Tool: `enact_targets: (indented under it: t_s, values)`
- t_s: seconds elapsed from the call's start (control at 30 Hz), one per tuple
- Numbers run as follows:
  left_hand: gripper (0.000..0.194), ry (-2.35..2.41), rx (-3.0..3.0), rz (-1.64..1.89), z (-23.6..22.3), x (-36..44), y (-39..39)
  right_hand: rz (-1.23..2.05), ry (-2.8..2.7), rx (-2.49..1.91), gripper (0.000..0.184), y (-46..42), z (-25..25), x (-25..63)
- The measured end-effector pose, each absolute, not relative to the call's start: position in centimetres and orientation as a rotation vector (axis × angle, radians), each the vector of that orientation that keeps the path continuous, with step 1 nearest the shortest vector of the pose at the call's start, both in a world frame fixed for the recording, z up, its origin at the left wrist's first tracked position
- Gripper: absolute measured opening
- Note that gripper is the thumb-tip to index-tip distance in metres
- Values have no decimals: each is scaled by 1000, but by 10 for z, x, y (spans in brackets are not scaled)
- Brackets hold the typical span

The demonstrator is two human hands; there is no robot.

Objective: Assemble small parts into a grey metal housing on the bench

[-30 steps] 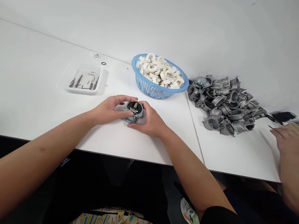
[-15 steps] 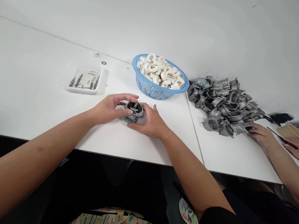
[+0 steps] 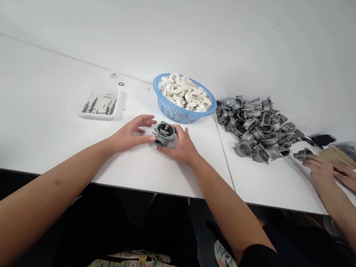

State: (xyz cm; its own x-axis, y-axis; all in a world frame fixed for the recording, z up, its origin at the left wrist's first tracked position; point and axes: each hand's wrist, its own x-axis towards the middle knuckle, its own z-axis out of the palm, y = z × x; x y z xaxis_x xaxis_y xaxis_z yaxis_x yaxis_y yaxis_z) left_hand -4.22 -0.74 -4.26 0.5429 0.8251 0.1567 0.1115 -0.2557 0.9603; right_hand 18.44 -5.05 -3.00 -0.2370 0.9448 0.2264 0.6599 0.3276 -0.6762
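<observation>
A small grey metal carburetor body (image 3: 160, 140) rests at the table's middle, its open round face turned up. Inside that face a black part with a brass tip (image 3: 166, 127) shows. My right hand (image 3: 183, 147) is closed around the body's right side, fingers behind it and thumb along the front. At the left, my left hand (image 3: 135, 134) is open, fingers spread apart from the body. Its thumb tip reaches the lower left edge of the body. Whether the thumb presses on it is hard to make out.
Behind my hands stands a blue basket (image 3: 180, 115) of white ring-shaped parts. A clear tray (image 3: 96, 116) with thin metal pieces and a black O-ring (image 3: 121, 84) lie left. At right are piled grey castings (image 3: 259, 128) and a co-worker's hand (image 3: 321, 168) holding a metal part.
My left fingers have lifted off the top of the carburetor body and spread, uncovering its open face. The co-worker's hand has moved away from the pile with a metal part.
</observation>
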Motion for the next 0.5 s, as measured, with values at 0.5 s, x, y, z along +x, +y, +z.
enact_targets:
  t_s: [0.5]
  values:
    - [78, 1119, 2011, 608, -41, -41, -28, -5, -1251, -1630, 68, -177, 15, 353]
